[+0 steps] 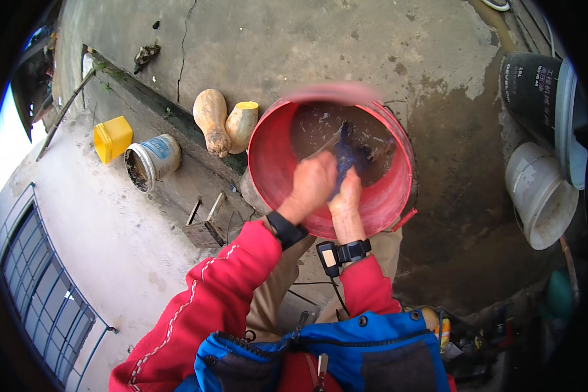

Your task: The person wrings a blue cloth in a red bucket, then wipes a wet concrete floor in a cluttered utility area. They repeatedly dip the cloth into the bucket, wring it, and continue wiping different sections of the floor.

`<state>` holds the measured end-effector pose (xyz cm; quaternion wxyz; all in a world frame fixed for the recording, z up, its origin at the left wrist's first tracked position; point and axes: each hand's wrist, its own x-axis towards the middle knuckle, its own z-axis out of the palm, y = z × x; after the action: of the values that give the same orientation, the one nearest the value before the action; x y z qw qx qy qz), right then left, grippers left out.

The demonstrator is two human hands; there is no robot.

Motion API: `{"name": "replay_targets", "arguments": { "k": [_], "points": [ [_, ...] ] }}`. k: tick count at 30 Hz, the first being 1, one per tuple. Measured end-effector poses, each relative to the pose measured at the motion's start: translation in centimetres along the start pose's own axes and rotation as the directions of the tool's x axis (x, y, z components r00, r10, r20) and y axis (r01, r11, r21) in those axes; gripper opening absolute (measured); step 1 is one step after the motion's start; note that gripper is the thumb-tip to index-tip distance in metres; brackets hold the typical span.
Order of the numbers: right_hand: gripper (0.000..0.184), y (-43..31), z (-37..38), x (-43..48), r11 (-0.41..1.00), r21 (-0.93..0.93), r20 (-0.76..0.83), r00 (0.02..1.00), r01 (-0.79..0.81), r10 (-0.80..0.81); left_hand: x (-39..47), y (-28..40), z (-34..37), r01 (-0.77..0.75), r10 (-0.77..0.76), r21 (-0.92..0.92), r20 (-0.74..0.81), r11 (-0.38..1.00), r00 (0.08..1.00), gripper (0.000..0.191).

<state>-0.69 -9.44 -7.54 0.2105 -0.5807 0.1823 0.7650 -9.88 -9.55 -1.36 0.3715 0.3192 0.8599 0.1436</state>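
Observation:
Inside a large red plastic bucket (pixel 274 147), murky brown water (pixel 313 122) covers the bottom. A wet dark blue item (pixel 345 152), apparently cloth, hangs between my hands over the water. My right hand (pixel 348 193) grips its near end, thumb uppermost. Curled into a fist and blurred, my left hand (pixel 316 179) presses against the cloth's left side and seems to grip it. A pale narrow strip (pixel 330 142) sticks out past the left fist; blur hides what it is. Both forearms reach over the bucket's near rim.
Two pale gourds (pixel 210 115) lie left of the bucket, one with a cut yellow end. Beyond them are a tipped white bucket (pixel 164 154) and a yellow container (pixel 115 139). A black bucket (pixel 531 95) and a whitish bucket (pixel 524 176) lie right on wet concrete (pixel 451 235).

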Motion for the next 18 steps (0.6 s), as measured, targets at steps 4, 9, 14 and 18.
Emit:
{"name": "replay_targets", "arguments": {
  "k": [4,9,14,18],
  "points": [
    [0.043,-0.4,2.6,-2.6,0.997,-0.018,0.156,0.985,0.073,-0.070,2.8,-4.1,-0.7,0.297,-0.300,-0.076,-0.031,0.952,0.954,0.022],
    [0.064,-1.7,3.2,-4.4,0.713,-0.612,0.293,0.936,0.341,-0.197,2.2,-3.8,-2.8,0.602,-0.310,-0.709,0.517,0.368,0.798,0.042],
    [0.065,0.0,2.7,-4.6,0.752,-0.554,0.238,0.934,0.356,-0.267,1.9,-0.2,-0.6,0.280,-0.159,-0.604,0.247,0.746,0.956,0.049],
    [0.059,-0.2,2.4,-4.1,0.960,-0.192,0.122,0.975,0.205,-0.184,-0.9,1.5,-0.7,-0.049,0.029,-0.256,-0.081,0.965,0.996,0.043]
  ]
}}
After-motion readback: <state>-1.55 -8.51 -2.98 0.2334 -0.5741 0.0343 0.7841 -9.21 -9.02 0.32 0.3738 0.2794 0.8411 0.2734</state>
